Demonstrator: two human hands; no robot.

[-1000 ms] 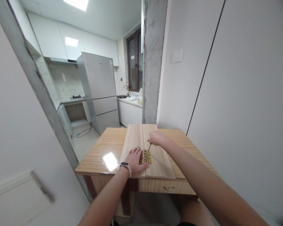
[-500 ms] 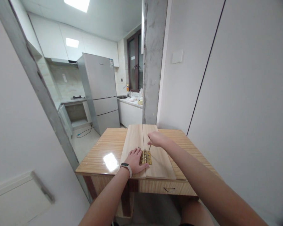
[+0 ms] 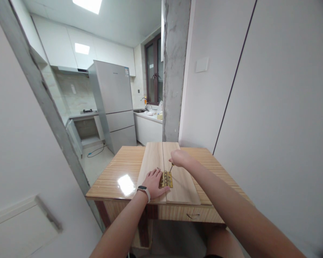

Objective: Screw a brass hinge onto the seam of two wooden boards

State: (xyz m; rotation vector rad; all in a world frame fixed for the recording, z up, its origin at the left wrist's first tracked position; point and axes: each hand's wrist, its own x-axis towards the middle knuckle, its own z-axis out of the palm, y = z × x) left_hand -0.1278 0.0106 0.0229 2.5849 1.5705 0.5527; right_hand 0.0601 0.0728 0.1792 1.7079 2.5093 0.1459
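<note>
Two pale wooden boards lie side by side on the table, the left board (image 3: 154, 154) and the right board (image 3: 184, 191). A brass hinge (image 3: 169, 181) spans the seam between them near the front. My left hand (image 3: 154, 183), with a watch on its wrist, lies flat with fingers spread over the left board and the hinge's left leaf, partly hiding it. Above the right leaf, my right hand (image 3: 179, 158) is closed around a screwdriver (image 3: 171, 167); its handle is hidden in the fist. The shaft slants down to the top of the hinge's right leaf.
The wood-grain table (image 3: 115, 172) has a drawer handle (image 3: 193, 216) at its front. A small dark item (image 3: 158, 168) lies just beyond my left fingertips. Past the doorway stand a grey fridge (image 3: 115, 89) and a sink counter (image 3: 149, 125). A white wall (image 3: 247, 107) rises at the right.
My right hand has shifted slightly to the right and turned, and the screwdriver shaft leans more. My left hand and the boards stay in place.
</note>
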